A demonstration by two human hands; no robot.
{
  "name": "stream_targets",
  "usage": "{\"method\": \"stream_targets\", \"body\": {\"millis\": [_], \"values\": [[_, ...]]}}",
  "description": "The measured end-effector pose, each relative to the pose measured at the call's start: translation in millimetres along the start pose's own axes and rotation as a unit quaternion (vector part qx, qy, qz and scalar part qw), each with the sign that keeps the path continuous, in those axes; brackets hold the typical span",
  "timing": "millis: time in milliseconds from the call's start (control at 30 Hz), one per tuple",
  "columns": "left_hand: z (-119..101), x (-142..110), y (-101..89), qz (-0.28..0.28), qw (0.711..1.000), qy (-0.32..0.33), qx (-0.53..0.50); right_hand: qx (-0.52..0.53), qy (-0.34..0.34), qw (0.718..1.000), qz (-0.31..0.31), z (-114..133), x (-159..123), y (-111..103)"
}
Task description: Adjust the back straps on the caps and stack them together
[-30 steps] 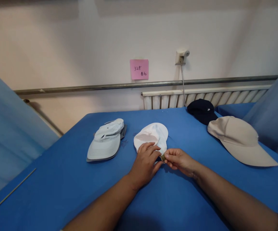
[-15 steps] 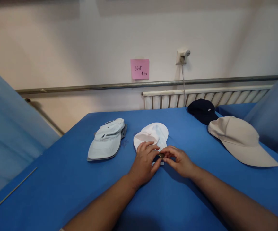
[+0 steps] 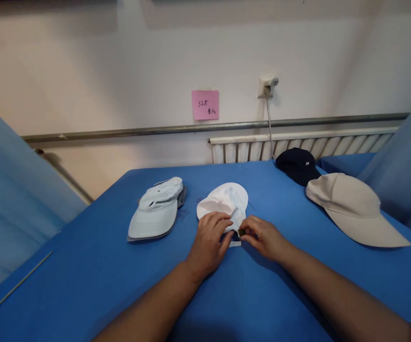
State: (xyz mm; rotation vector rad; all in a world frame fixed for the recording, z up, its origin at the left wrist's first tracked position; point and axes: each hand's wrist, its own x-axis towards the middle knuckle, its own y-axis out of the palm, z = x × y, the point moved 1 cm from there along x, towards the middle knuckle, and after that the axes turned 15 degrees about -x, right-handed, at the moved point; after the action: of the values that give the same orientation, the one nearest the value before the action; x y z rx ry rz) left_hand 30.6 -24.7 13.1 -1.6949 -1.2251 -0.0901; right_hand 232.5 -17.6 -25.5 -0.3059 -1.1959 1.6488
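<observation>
A white baseball cap (image 3: 227, 195) lies at the middle of the blue table, its brim pointing away from me and its back opening toward me. My left hand (image 3: 210, 238) grips the cap's near left edge, fingers bent over the fabric and thumb by the back opening. Between the thumb and fingers of my right hand (image 3: 262, 237) is a small dark brass-coloured buckle (image 3: 241, 232) at the right side of that opening. A short white strap end (image 3: 235, 244) shows just below it. My fingertips partly cover the buckle and strap.
Left of the white cap sits a stack of caps with a pale blue cap (image 3: 155, 213) on top. A navy cap (image 3: 298, 164) and a beige cap (image 3: 351, 204) lie at right. A thin stick (image 3: 18, 285) rests at far left. Radiator (image 3: 255, 149) behind the table (image 3: 262, 304).
My left thumb has drawn back a little from my right fingers, and more of the buckle and back opening shows. The whole view has shifted slightly.
</observation>
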Motion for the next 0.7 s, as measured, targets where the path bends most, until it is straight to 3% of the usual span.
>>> {"method": "stream_targets", "body": {"millis": [67,200,433,600,700], "values": [[-1.2,1.1,-5.3,0.018,1.000,-0.020,0.010,0.015,0.019,1.000,-0.008,-3.4,0.8,-1.3],[0.0,1.6,-8.9,0.116,0.991,-0.063,0.021,0.050,0.060,0.997,-0.009,-8.1,1.8,-0.1],[-4.3,-2.4,2.1,0.200,0.976,-0.069,0.057,0.078,0.074,0.994,-0.010,-8.2,0.7,5.2],[-7.2,-1.7,6.9,0.214,0.973,-0.077,0.048,0.083,0.085,0.993,-0.008,-9.6,0.0,4.4],[-6.9,-0.7,4.8,0.161,0.983,-0.086,0.013,0.089,0.086,0.992,-0.010,-9.4,-0.2,3.5]]}}
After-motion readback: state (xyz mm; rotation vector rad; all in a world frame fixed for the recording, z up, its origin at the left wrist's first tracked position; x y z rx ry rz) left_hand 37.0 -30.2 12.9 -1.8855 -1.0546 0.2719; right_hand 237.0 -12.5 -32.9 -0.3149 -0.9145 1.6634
